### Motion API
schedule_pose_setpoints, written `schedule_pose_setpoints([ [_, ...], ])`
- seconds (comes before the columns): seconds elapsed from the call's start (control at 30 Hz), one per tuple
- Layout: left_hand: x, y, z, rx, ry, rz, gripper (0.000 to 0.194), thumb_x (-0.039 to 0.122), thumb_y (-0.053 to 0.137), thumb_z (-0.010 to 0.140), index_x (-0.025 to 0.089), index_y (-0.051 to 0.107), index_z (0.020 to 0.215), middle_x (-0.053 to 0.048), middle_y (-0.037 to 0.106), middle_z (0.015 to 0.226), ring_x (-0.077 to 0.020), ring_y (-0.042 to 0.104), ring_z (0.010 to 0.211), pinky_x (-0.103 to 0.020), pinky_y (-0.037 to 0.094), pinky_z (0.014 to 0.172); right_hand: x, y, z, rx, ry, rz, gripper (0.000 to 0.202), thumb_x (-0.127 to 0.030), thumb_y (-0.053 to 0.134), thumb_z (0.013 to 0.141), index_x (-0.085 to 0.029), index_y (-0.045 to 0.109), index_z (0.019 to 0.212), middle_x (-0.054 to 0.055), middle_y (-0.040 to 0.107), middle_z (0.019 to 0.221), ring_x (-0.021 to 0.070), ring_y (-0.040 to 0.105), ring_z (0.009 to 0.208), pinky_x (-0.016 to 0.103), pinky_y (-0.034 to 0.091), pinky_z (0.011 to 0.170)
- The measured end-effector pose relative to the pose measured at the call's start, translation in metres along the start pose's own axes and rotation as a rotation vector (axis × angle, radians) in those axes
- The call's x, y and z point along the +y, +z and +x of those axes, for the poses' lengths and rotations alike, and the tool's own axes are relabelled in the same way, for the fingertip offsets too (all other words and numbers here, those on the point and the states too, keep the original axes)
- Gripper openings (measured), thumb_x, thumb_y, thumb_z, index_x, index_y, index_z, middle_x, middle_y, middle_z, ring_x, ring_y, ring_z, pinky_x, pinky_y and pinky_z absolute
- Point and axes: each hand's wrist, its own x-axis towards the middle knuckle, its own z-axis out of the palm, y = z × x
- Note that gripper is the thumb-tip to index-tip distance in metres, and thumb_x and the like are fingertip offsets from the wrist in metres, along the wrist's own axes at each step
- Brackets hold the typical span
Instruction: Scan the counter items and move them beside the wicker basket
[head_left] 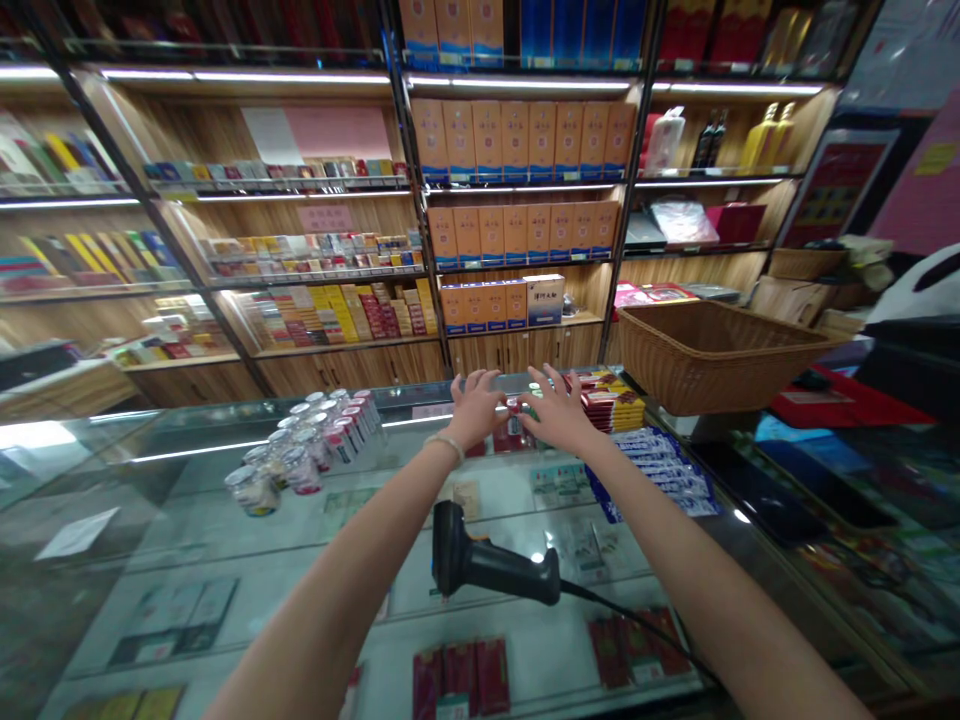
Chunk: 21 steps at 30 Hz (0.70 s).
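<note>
Both arms reach forward over the glass counter (pixel 405 560). My left hand (pixel 476 408) has its fingers spread, a light bracelet (pixel 446 447) on its wrist. Close beside it, my right hand (pixel 561 412) is also open with fingers apart. Between the two thumbs shows a small red-and-white item (pixel 513 408), partly hidden; whether a hand touches it I cannot tell. A black barcode scanner (pixel 491 567) lies on the glass between my forearms, its cable trailing right. Rows of small clear cups (pixel 304 440) stand left of my hands. Blue-and-white packets (pixel 667 470) lie to the right.
Red-and-yellow packs (pixel 615 408) are stacked behind the blue packets. A wicker basket (pixel 720 350) stands at the back right, near a red sheet (pixel 851 398). Beyond the counter, wooden shelves hold orange boxes (pixel 517 140), cigarette-like packs (pixel 315 255) and bottles (pixel 765 140).
</note>
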Motion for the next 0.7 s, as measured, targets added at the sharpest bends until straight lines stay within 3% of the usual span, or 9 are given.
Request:
schedule_pose_setpoints([
  [0.23,0.000,0.006,0.015,-0.006,-0.017,-0.003,0.017,0.040,0.068,0.087,0.029,0.080,0.092,-0.006,0.053,0.154,-0.0347,0.036,0.146,-0.069,0.014,0.121,0.008,-0.002,0.005,0.049,0.074,0.026,0.042,-0.037,0.053,0.094,-0.026,0.066,0.133,0.011,0.033,0.167,0.0339,0.023,0.155,0.071,0.008,0.121],
  [0.7,-0.002,0.017,0.031,0.013,-0.047,0.005,0.015,0.038,0.070,0.086,0.029,0.080,0.092,-0.008,0.054,0.153,-0.0350,0.037,0.146,-0.071,0.017,0.119,0.014,-0.011,0.007,0.102,0.114,0.051,0.044,-0.035,0.054,0.090,-0.026,0.066,0.131,0.011,0.036,0.166,0.0349,0.023,0.154,0.071,0.009,0.121],
])
